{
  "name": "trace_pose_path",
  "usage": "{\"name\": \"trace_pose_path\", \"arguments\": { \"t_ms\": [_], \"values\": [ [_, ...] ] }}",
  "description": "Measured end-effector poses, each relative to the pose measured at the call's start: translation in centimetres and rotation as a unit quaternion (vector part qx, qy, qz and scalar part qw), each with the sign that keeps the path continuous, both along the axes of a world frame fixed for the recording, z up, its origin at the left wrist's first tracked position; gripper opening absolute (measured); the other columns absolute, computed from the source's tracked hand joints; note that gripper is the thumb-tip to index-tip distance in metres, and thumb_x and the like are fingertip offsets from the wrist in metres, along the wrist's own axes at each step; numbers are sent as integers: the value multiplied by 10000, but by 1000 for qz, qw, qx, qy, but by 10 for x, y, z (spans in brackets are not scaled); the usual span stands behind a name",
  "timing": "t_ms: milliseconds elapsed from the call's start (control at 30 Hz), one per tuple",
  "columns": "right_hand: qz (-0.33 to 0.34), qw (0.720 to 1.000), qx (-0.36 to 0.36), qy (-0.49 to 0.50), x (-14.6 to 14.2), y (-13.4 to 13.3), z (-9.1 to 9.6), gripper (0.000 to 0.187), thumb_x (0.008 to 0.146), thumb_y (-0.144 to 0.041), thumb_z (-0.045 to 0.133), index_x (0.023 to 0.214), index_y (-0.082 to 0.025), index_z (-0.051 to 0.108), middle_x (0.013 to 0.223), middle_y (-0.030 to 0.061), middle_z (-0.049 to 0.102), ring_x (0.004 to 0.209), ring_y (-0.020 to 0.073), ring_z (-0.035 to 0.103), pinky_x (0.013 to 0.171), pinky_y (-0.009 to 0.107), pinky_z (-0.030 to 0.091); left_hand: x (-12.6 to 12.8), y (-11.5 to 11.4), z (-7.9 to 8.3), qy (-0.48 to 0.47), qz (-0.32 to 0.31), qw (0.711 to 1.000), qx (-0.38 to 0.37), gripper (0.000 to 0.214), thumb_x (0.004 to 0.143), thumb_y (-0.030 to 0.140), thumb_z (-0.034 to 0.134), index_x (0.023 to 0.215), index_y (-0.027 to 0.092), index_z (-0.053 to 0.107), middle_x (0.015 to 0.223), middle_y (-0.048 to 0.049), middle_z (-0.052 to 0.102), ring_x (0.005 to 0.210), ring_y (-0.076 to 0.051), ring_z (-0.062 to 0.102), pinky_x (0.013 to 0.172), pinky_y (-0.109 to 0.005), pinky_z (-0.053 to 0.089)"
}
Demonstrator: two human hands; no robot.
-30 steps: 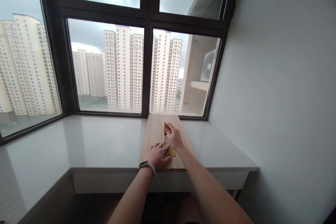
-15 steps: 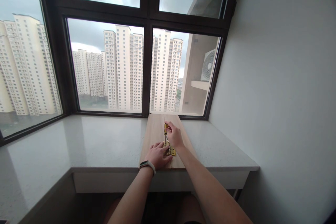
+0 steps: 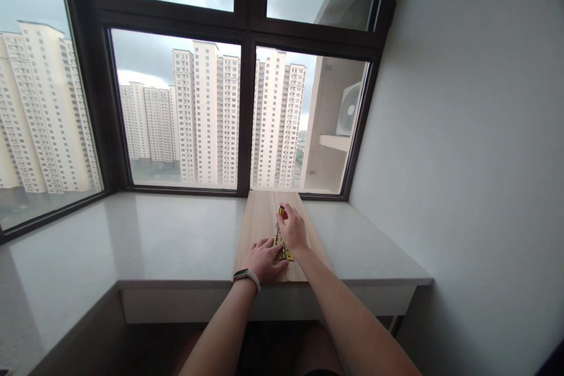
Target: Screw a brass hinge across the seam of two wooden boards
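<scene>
A screwdriver [image 3: 281,211] with a yellow and black handle is gripped near its top by my right hand [image 3: 294,229]. Its thin shaft slants down to a brass-coloured hinge [image 3: 288,256], which lies across the seam between two pale wooden boards [image 3: 257,218]. Spread flat, my left hand [image 3: 263,261] rests over the left side of the hinge, its fingertips and thumb around it. My fingers partly cover the hinge, and I cannot make out a screw under the tip.
The boards lie on a white stone-like countertop [image 3: 176,241], reaching from its front edge to the dark window frame [image 3: 247,70]. A white wall [image 3: 458,129] rises at the right. A watch [image 3: 241,274] is on my left wrist.
The screwdriver handle has shifted slightly right and now leans more, with my right hand turned around it. My left hand stays on the hinge.
</scene>
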State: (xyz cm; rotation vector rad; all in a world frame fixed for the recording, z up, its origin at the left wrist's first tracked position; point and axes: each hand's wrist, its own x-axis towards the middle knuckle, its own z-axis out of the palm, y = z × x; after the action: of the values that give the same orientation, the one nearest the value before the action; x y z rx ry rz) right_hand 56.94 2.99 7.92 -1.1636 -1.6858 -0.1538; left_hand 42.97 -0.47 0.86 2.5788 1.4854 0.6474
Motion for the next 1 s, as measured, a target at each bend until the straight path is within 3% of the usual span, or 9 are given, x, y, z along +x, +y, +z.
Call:
{"name": "trace_pose_path", "arguments": {
  "t_ms": [267,433,833,1000],
  "values": [
    [129,990,-37,34,9,1,5,378,972,-224,492,1322,-287,621,1270,56,679,1055,192,672,904,327,558,1,-1,1,9,8,1000,0,651,864,741,471,1418,405,532,1530,-29,474,1414,-321,380,1123,-541,332],
    [154,985,-59,60,8,1,7,384,960,-203,491,1308,-284,634,1174,36,720,954,173,700,890,317,567,2,-2,3,17,12,1000,-10,667,870,738,459,1443,401,508,1552,-29,447,1435,-319,353,1137,-544,315],
    [127,987,-72,63,9,3,11,319,931,-246,528,1225,-251,654,936,31,726,823,189,689,748,311,577,1,-2,4,12,8,1000,-7,670,866,746,455,1432,394,519,1545,-30,456,1425,-316,368,1128,-523,324],
    [79,995,-44,44,1,2,9,263,917,-251,565,1162,-232,658,978,52,719,830,189,676,785,309,555,1,-4,6,17,12,1000,-16,654,872,728,462,1434,397,511,1538,-25,458,1431,-318,355,1136,-512,312]
  ]
}}
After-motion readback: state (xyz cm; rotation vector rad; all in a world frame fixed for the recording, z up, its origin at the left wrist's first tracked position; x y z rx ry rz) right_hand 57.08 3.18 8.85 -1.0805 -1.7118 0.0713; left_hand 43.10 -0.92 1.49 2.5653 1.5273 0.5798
